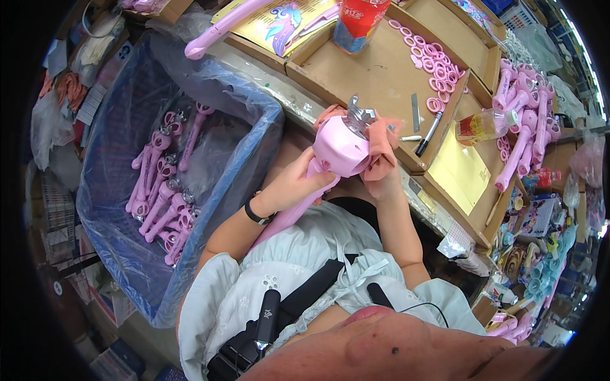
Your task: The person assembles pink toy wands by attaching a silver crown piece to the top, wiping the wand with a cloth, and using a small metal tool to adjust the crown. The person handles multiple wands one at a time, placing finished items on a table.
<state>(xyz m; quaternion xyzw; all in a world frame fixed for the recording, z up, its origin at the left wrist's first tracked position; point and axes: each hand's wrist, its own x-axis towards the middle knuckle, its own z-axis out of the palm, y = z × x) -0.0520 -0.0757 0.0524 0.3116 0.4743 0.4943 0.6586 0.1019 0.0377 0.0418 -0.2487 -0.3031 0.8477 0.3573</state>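
A pink toy wand with a rounded head and a silvery ornament on top is held in front of my body. My left hand is closed around its handle just below the head, and the handle slants down toward my lap. My right hand grips an orange cloth, pressed against the right side of the head. Part of the cloth also shows behind the head on the left. The right fingers are mostly hidden by the cloth and the wand.
On the left stands a bin lined with blue plastic, holding several pink wands. Cardboard trays ahead hold pink rings, a black marker and a blade. A bottle and piled wands are at right.
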